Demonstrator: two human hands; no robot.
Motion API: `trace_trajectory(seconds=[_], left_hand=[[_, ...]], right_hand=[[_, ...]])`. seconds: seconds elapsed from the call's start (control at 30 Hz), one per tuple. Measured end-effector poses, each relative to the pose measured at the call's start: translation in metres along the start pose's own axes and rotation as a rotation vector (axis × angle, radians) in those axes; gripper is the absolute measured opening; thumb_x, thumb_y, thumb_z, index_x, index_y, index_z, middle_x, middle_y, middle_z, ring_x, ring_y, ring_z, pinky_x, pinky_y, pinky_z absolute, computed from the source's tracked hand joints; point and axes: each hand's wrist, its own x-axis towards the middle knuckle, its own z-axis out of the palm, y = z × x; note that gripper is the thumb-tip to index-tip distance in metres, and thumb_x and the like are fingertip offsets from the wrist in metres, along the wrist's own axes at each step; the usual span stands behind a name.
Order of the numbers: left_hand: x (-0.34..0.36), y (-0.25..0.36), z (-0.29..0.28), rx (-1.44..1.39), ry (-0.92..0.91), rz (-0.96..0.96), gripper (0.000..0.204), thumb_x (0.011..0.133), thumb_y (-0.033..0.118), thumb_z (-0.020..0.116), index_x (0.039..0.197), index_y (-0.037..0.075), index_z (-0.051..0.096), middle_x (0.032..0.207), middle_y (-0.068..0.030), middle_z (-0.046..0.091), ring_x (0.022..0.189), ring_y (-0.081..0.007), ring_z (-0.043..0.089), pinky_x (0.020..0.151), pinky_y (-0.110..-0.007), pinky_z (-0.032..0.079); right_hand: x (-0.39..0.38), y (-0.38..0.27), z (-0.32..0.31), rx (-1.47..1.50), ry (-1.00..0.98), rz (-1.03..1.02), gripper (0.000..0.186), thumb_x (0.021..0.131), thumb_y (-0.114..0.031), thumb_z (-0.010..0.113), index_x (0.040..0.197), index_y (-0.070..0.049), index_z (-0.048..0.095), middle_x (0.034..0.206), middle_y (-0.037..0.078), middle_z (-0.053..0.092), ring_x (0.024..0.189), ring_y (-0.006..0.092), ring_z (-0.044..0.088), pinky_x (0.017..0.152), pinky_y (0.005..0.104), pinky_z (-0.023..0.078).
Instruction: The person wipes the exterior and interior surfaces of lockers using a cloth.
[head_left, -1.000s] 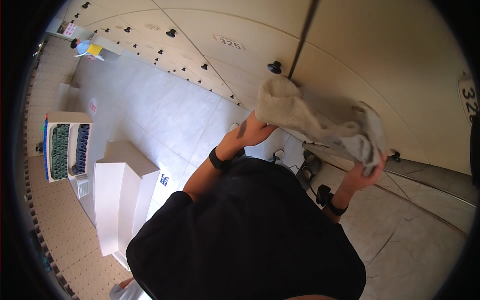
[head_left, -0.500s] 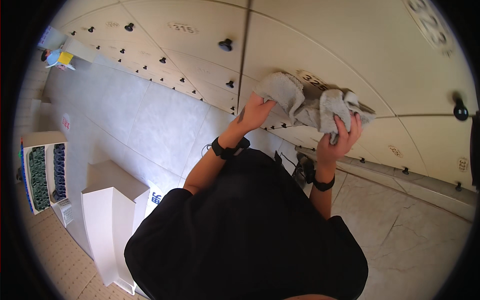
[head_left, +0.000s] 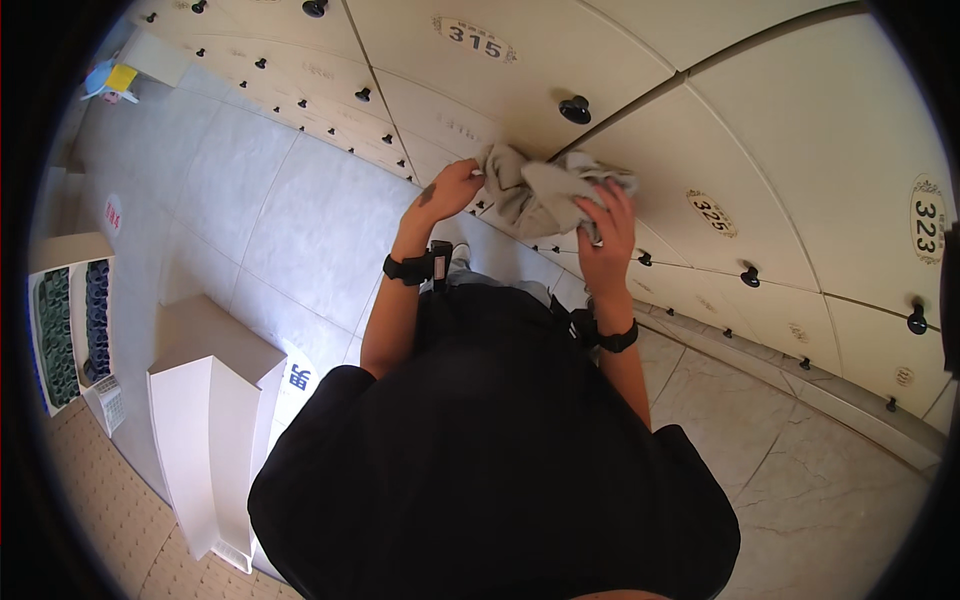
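Observation:
A grey cleaning cloth (head_left: 535, 198), bunched and folded, hangs between my two hands in front of the cream locker doors (head_left: 640, 165). My left hand (head_left: 452, 190) pinches the cloth's left end between thumb and fingers. Over its right end curl the fingers of my right hand (head_left: 608, 240), gripping the folds. Part of the cloth is smeared by motion. Behind it runs the gap between two locker columns, and a black knob (head_left: 574, 109) sticks out just above. Whether the cloth touches the door surface I cannot tell.
More black knobs, such as one at right (head_left: 750, 277), jut from the lockers. A white open box-like stand (head_left: 190, 440) is on the tiled floor at left. Beyond it, a rack (head_left: 75, 335) holds dark green and blue slippers. A small blue-and-yellow figure (head_left: 112, 80) stands far left.
Both hands have moved left along the lockers with the cloth, from the right-hand column to the gap between columns. The cloth is now more bunched together, and my view has shifted.

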Motion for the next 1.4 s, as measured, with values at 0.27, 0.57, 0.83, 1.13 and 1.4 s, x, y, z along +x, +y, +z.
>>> trace_trajectory(seconds=[0.27, 0.57, 0.83, 1.13, 1.4], left_hand=[[0.026, -0.023, -0.002, 0.032, -0.253, 0.085, 0.028, 0.089, 0.02, 0.055, 0.105, -0.002, 0.063, 0.1, -0.0227, 0.066, 0.093, -0.0379, 0.063, 0.081, -0.042, 0.049], [0.031, -0.01, -0.004, 0.385, -0.267, 0.155, 0.026, 0.089, 0.011, 0.053, 0.111, 0.001, 0.063, 0.107, -0.0185, 0.068, 0.1, -0.0339, 0.064, 0.087, -0.041, 0.049], [0.019, -0.02, 0.032, 0.211, -0.077, 0.307, 0.043, 0.084, 0.002, 0.049, 0.127, 0.001, 0.045, 0.112, -0.0284, 0.061, 0.103, -0.0403, 0.06, 0.09, -0.044, 0.047], [0.0, -0.01, 0.037, 0.179, -0.025, 0.239, 0.04, 0.083, -0.004, 0.048, 0.122, 0.009, 0.051, 0.109, -0.0226, 0.064, 0.093, -0.0398, 0.062, 0.082, -0.043, 0.049], [-0.06, -0.028, 0.015, 0.212, 0.057, 0.32, 0.034, 0.077, -0.006, 0.045, 0.108, 0.006, 0.053, 0.089, -0.0261, 0.065, 0.089, -0.0448, 0.061, 0.076, -0.051, 0.047]], right_hand=[[-0.025, 0.007, 0.01, 0.072, -0.1, 0.128, 0.043, 0.063, 0.009, 0.066, 0.104, -0.006, 0.067, 0.118, 0.015, 0.061, 0.12, 0.0342, 0.053, 0.102, 0.0442, 0.042], [-0.059, -0.004, -0.007, 0.103, -0.063, 0.365, 0.042, 0.066, 0.007, 0.065, 0.106, -0.003, 0.066, 0.113, 0.019, 0.063, 0.107, 0.0372, 0.06, 0.091, 0.04, 0.048], [-0.078, -0.015, -0.017, -0.002, -0.036, 0.491, 0.038, 0.068, 0.004, 0.066, 0.106, -0.003, 0.065, 0.109, 0.02, 0.064, 0.103, 0.0381, 0.061, 0.089, 0.0392, 0.05], [-0.097, -0.045, -0.017, 0.086, -0.149, 0.42, 0.038, 0.067, 0.0, 0.069, 0.105, -0.006, 0.065, 0.107, 0.016, 0.063, 0.1, 0.0371, 0.06, 0.087, 0.0419, 0.05], [-0.134, -0.089, -0.027, 0.079, -0.142, 0.355, 0.038, 0.068, 0.001, 0.068, 0.105, -0.006, 0.065, 0.106, 0.016, 0.064, 0.101, 0.0368, 0.06, 0.088, 0.0422, 0.049]])
